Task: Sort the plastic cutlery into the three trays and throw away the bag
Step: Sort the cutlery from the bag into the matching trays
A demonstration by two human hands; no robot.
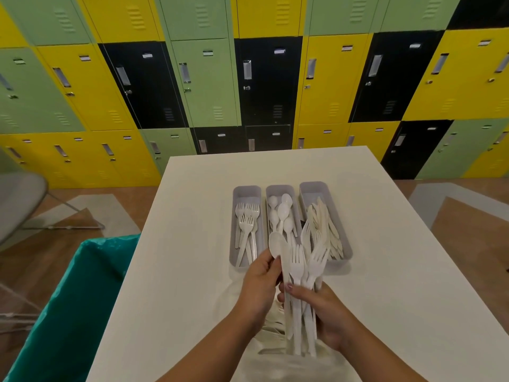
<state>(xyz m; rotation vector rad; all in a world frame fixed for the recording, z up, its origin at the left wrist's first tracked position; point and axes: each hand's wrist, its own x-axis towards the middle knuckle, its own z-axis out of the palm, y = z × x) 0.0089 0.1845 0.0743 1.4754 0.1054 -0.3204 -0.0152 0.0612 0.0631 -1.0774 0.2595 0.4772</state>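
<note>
Right hand (329,312) grips a bundle of white cutlery (300,285); left hand (259,282) pinches a spoon (276,245) from it, near three filled trays (289,224). Possibly a clear bag (275,326) lies beneath.

White plastic cutlery bunch (298,274) at six o'clock, over a white square table (192,216). Three pale grey oblong trays (234,216) at centre. Teal bin liner (77,299) at eight o'clock. Green, yellow and black metal lockers (248,78) checker twelve o'clock.

Glossy white plastic cutlery (298,274), matt grey plastic trays (246,190), smooth table (192,244)
</note>
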